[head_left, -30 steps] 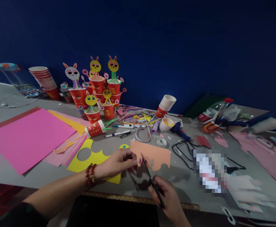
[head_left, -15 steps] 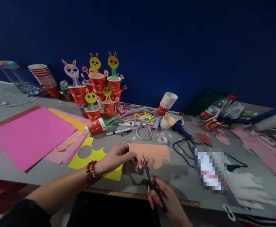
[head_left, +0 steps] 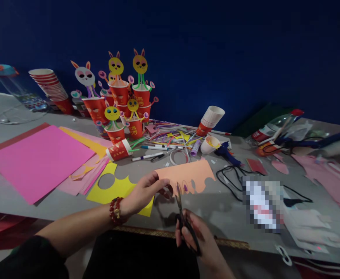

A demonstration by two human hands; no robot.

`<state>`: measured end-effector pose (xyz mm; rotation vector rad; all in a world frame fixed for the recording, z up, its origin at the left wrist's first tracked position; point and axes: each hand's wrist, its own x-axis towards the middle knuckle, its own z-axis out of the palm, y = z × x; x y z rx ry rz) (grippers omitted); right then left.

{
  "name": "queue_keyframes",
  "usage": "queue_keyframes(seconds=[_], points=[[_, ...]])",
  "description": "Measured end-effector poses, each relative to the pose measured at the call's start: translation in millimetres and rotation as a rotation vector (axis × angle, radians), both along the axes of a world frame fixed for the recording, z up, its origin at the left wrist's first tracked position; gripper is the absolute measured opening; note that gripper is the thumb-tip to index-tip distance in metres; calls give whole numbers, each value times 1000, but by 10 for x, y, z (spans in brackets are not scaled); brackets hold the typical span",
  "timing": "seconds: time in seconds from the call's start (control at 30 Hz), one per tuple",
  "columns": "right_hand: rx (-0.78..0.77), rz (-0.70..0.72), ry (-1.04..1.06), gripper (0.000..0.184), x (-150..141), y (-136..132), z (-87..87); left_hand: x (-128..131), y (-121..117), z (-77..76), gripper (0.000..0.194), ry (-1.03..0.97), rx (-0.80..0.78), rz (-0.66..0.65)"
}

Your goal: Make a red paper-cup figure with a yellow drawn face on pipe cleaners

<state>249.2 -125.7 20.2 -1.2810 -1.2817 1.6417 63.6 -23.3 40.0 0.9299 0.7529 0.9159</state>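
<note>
An orange sheet of paper (head_left: 191, 170) is pinched at its left end by my left hand (head_left: 146, 190), a beaded bracelet at the wrist. Drawn ovals with purple centres show along the sheet's lower edge, beside several cut-out notches. My right hand (head_left: 197, 234) grips black-handled scissors (head_left: 184, 223). Their blades point up at the paper's lower edge, near the left oval; whether they are cutting into it I cannot tell. Under my left forearm and hand lies a yellow sheet (head_left: 123, 190) with round holes cut from it.
Red paper cups with rabbit figures (head_left: 119, 97) stand at the back left. Pink sheets (head_left: 42, 159) lie on the left. Pens (head_left: 148, 157), straws (head_left: 170, 131), a tape roll (head_left: 178, 157) and a blue glue gun (head_left: 228, 153) with a black cord (head_left: 228, 186) lie beyond the paper.
The orange paper has tilted, its right end rising. The scissor blades have swung more upright and now point nearer the left oval. The whole view has shifted slightly.
</note>
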Motion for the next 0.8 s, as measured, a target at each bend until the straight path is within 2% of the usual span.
queue_keyframes(seconds=[0.2,0.5,0.8], points=[[-18,-14,-6,56,3,29,-24,-9,3,31,39,11,5,6],[-26,-9,-46,59,35,78,41,-25,23,-6,43,35,23,-40],[-25,-30,-10,61,21,106,63,-32,42,-21,38,25,42,-55]])
